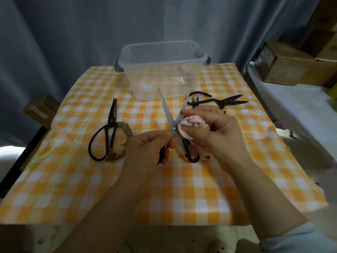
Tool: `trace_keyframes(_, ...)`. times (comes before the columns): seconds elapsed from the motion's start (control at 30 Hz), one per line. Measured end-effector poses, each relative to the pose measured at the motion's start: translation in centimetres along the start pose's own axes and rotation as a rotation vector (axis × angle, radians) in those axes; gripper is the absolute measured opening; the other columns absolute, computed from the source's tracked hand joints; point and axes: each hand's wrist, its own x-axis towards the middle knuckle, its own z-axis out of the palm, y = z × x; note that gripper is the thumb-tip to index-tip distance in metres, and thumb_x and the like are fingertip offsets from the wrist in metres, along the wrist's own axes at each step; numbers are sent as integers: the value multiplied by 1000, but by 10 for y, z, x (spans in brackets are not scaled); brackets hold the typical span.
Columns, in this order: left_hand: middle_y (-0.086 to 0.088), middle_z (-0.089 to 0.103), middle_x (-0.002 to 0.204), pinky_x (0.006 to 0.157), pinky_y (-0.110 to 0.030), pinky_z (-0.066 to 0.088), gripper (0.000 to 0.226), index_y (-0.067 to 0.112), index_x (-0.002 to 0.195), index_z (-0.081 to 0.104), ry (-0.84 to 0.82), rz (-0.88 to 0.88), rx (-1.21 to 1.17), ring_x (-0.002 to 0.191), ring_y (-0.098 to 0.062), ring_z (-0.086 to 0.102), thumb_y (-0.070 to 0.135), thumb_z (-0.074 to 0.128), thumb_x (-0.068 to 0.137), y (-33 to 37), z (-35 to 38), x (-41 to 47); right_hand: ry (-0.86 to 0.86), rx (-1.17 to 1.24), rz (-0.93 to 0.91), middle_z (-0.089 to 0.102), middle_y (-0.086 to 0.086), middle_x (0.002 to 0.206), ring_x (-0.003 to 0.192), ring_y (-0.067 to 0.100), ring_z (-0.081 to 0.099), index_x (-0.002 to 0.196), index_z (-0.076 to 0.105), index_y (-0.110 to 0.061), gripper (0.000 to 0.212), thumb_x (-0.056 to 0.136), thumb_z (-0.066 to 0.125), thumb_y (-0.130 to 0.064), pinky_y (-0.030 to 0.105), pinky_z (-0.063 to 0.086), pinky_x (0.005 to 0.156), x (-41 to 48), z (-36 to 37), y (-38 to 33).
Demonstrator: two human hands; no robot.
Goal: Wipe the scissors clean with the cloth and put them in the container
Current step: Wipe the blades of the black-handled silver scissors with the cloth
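Yellow-and-white checked tablecloth [73,189] covers a table set before a grey curtain [91,33], where a person works on a pair of silver-bladed scissors [167,114] held above the middle of the table. The blades are spread in a V with their tips toward 12 o'clock. The left hand [149,145] has its fingers curled round one black handle, just below the pivot. The right hand [215,132] clutches a bunched pink cloth [191,123] and presses it against the right-hand blade, thumb and forefinger pinching the cloth near the steel. The second black handle hangs free under the right hand, toward 6 o'clock.

A clear plastic container [164,73] with dark side clasps stands open at 12 o'clock, near the table's far edge and apart from the held scissors; whether anything lies inside cannot be told.

At 9 o'clock a pair of black scissors [111,125] lies shut, points toward 12, its loops resting on a brownish pad [122,143]. At 2 o'clock, just beyond the right hand, dark shears [218,102] lie flat with blades toward 3 o'clock.

Cardboard boxes [291,70] are stacked off the table at 2 o'clock, and a small box [41,108] sits beside its left edge at 9 o'clock. A pale sleeve [291,238] shows at 5 o'clock.
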Motion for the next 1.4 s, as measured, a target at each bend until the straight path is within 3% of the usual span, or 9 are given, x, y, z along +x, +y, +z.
trace_keyframes(0.13, -5, 64, 61, 48, -28, 39, 31, 16, 63, 73, 6, 4, 7, 50, -15, 47, 10, 58, 90, -1, 3, -1, 11, -16, 37, 69, 0, 93, 88, 14, 66, 89, 61, -27, 32, 71, 80, -8, 30, 57, 74, -3, 9, 2)
trace_keyframes(0.23, -6, 63, 60, 47, -27, 38, 32, 16, 63, 73, 8, 3, 0, 49, -14, 46, 9, 58, 90, -2, 3, -2, 33, -66, 10, 71, 6, 86, 82, 21, 68, 80, 56, -23, 31, 69, 83, -12, 38, 57, 67, -3, 8, 3)
trace_keyframes(0.4, -7, 60, 58, 46, -25, 37, 29, 11, 68, 72, 8, 12, 8, 48, -14, 45, 8, 56, 91, -2, 3, -4, 31, -117, 14, 70, -1, 83, 81, 17, 67, 79, 62, -22, 26, 67, 84, -24, 41, 57, 68, -7, 13, 7)
trace_keyframes(0.53, -9, 58, 57, 47, -27, 36, 33, 11, 61, 70, 7, -5, -11, 51, -17, 45, 10, 54, 91, -1, 4, -5, 34, -115, 65, 71, -3, 80, 75, 11, 67, 83, 63, -20, 35, 62, 79, -43, 39, 57, 68, -10, 15, 7)
trace_keyframes(0.73, -9, 56, 55, 41, -22, 35, 31, 5, 57, 65, -8, -51, -6, 47, -16, 43, 9, 55, 87, -4, 3, -5, -98, -99, 88, 69, 15, 76, 70, 28, 67, 83, 61, -7, 22, 75, 78, -20, 36, 55, 61, -7, 10, 5)
trace_keyframes(0.9, -8, 53, 51, 37, -20, 32, 25, 6, 57, 69, -49, -28, -9, 43, -13, 41, 5, 63, 81, -1, 3, -6, -207, 63, 156, 71, 21, 81, 76, 33, 70, 85, 60, -2, 25, 70, 77, -13, 43, 58, 72, -3, -1, 2)
trace_keyframes(1.07, -4, 55, 49, 37, -20, 31, 34, 9, 53, 66, -50, -5, -4, 43, -13, 40, 4, 59, 86, 2, 3, -5, -233, 110, 201, 73, 8, 73, 68, 18, 69, 85, 63, -8, 15, 77, 70, 3, 31, 58, 64, -1, -9, 0)
trace_keyframes(1.23, -6, 58, 54, 42, -24, 34, 34, 10, 56, 68, -15, 19, -4, 46, -14, 43, 6, 58, 88, 0, 4, -3, -136, 233, 305, 72, 6, 71, 59, 14, 67, 87, 68, -7, 23, 69, 75, -18, 23, 51, 52, -5, -1, -4)
trace_keyframes(1.4, -8, 57, 56, 42, -24, 34, 33, 11, 59, 70, 4, 67, 25, 46, -15, 42, 9, 57, 90, -5, 6, -6, -41, -69, 205, 69, 12, 66, 48, 28, 64, 76, 69, -16, 18, 74, 77, -32, 34, 48, 38, -10, 10, -4)
